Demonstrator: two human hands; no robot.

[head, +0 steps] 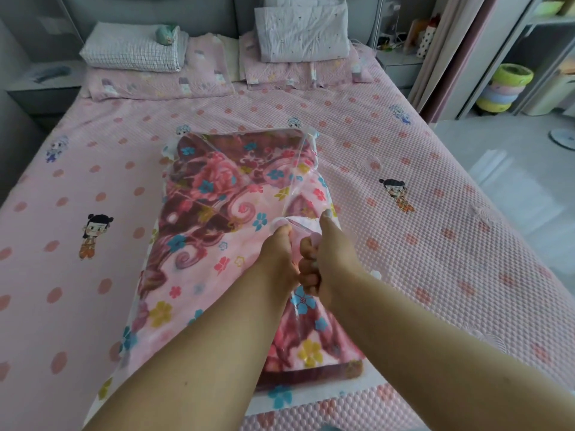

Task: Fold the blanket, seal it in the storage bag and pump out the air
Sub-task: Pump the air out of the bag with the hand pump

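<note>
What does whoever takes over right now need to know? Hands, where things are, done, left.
Left hand: fingers curled, pinching something small and pale on top of the storage bag, probably the valve.
Right hand: grips a small pink piece right beside it, thumb stretched forward; what it is I cannot tell.
Blanket: folded, inside the clear bag, lying mid-bed.
Done: folding and bagging. Whether the seal is fully closed cannot be seen.
Left: the bag looks puffy, so the air is likely not out yet. No pump in view.
</note>
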